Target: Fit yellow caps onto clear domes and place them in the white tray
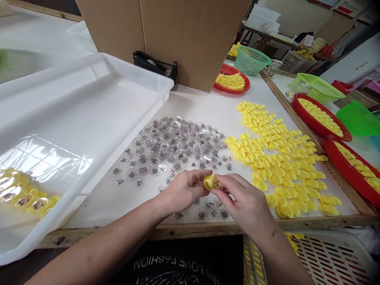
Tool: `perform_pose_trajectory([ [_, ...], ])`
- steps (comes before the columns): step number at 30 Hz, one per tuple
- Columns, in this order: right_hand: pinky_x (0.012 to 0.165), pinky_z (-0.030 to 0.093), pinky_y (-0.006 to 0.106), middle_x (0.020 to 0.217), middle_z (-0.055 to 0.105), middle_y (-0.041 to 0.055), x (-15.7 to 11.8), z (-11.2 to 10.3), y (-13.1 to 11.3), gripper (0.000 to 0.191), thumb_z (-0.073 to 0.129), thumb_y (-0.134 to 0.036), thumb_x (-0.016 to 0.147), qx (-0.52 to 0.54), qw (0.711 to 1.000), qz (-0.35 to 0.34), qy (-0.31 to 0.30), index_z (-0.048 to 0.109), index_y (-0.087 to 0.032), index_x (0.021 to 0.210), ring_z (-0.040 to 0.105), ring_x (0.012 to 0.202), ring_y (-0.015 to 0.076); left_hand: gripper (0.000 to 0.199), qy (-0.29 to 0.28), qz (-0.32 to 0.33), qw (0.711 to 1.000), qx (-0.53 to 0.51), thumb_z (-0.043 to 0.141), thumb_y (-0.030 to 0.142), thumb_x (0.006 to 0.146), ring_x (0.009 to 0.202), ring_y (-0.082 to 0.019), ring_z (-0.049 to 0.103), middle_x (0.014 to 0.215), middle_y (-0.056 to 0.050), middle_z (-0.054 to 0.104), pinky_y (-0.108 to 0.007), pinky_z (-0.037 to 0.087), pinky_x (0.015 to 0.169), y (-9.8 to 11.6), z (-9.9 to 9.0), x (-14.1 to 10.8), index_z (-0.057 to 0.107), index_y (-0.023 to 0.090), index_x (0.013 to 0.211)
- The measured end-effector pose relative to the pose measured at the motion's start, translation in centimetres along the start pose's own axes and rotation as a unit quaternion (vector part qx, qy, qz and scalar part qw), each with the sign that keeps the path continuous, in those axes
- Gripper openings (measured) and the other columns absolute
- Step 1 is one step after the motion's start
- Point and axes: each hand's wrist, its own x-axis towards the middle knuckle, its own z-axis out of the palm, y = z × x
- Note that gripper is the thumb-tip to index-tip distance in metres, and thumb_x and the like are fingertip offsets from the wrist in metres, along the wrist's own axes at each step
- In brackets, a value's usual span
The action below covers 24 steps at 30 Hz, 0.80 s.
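Observation:
Between both hands, near the table's front edge, is a small yellow piece (210,182) with a printed face on it. My left hand (185,190) pinches its left side with thumb and forefinger. The fingers of my right hand (237,194) close on its right side. Clear round discs with small printed figures (178,144) lie spread beyond and under the hands. To the right are many loose yellow pieces (279,170), some overlapping. Several yellow pieces with printed faces (23,200) sit at the near end of the white tray (124,130) at left.
A cardboard box (169,35) stands at the back, with a black tape dispenser (154,65) before it. Red trays (218,89) (350,166) of yellow pieces and green baskets (252,61) (320,87) are behind and right. A wooden rim (311,222) edges the table.

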Motion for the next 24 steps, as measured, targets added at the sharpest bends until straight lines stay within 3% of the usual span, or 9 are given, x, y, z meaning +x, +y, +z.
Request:
perform_pose_trajectory([
  [3, 0.070, 0.053, 0.031, 0.093, 0.061, 0.0065, -0.3, 0.1, 0.1, 0.020, 0.050, -0.020, 0.092, -0.018, 1.000, -0.009, -0.011, 0.055, -0.020, 0.111, 0.062, 0.081, 0.0184, 0.048, -0.005, -0.021, 0.998, -0.063, 0.054, 0.008, 0.076, 0.100, -0.019, 0.062, 0.116, -0.010, 0.064, -0.036, 0.048, 0.092, 0.3, 0.0, 0.0, 0.055, 0.013, 0.124],
  [6, 0.072, 0.054, 0.031, 0.098, 0.060, 0.0084, -0.5, 0.7, 0.1, 0.023, 0.047, -0.019, 0.093, -0.029, 0.999, -0.010, -0.021, 0.054, -0.019, 0.115, 0.062, 0.087, 0.0198, 0.046, 0.011, -0.033, 0.998, -0.059, 0.060, 0.010, 0.075, 0.095, -0.018, 0.063, 0.111, -0.010, 0.066, -0.035, 0.048, 0.091, 0.5, -0.1, 0.1, 0.057, 0.013, 0.121],
  [12, 0.073, 0.054, 0.031, 0.090, 0.060, 0.0083, -0.3, 2.0, -0.4, 0.018, 0.049, -0.013, 0.091, -0.004, 1.000, -0.016, 0.017, 0.058, -0.017, 0.107, 0.063, 0.081, 0.0191, 0.039, 0.056, -0.019, 0.998, -0.030, 0.069, 0.020, 0.074, 0.081, -0.016, 0.064, 0.090, -0.008, 0.067, -0.031, 0.051, 0.075, 0.0, -0.5, 0.4, 0.055, 0.012, 0.110],
  [15, 0.068, 0.052, 0.028, 0.086, 0.059, 0.0042, -0.3, 2.1, 0.0, 0.019, 0.059, -0.012, 0.086, 0.071, 0.996, 0.018, 0.044, 0.061, -0.020, 0.104, 0.061, 0.074, 0.0157, 0.039, 0.065, -0.010, 0.998, -0.008, 0.068, 0.018, 0.074, 0.073, -0.015, 0.063, 0.082, -0.006, 0.066, -0.028, 0.050, 0.065, -0.1, -0.4, 0.5, 0.050, 0.013, 0.108],
  [18, 0.062, 0.052, 0.026, 0.093, 0.057, 0.0027, -0.7, 2.0, 0.8, 0.030, 0.068, -0.016, 0.080, 0.201, 0.973, 0.107, 0.037, 0.060, -0.023, 0.109, 0.058, 0.070, 0.0131, 0.034, 0.049, 0.021, 0.998, -0.016, 0.066, 0.015, 0.075, 0.080, -0.016, 0.064, 0.089, -0.008, 0.066, -0.028, 0.050, 0.069, -0.2, -0.1, 0.3, 0.048, 0.014, 0.104],
  [21, 0.069, 0.053, 0.028, 0.101, 0.057, 0.0036, -1.2, 2.2, 1.6, 0.027, 0.066, -0.021, 0.082, 0.312, 0.935, 0.169, 0.012, 0.061, -0.024, 0.108, 0.060, 0.078, 0.0149, 0.029, 0.038, 0.065, 0.997, 0.028, 0.065, 0.016, 0.077, 0.086, -0.017, 0.064, 0.095, -0.008, 0.066, -0.029, 0.051, 0.073, -0.3, 0.1, 0.1, 0.049, 0.015, 0.101],
  [24, 0.078, 0.052, 0.032, 0.097, 0.062, 0.0030, -1.7, 2.7, 2.0, 0.018, 0.063, -0.024, 0.085, 0.366, 0.912, 0.184, 0.009, 0.062, -0.024, 0.103, 0.061, 0.087, 0.0177, 0.025, 0.039, 0.096, 0.988, 0.116, 0.063, 0.019, 0.079, 0.086, -0.018, 0.064, 0.094, -0.007, 0.066, -0.030, 0.051, 0.073, -0.6, 0.1, 0.1, 0.053, 0.016, 0.102],
])
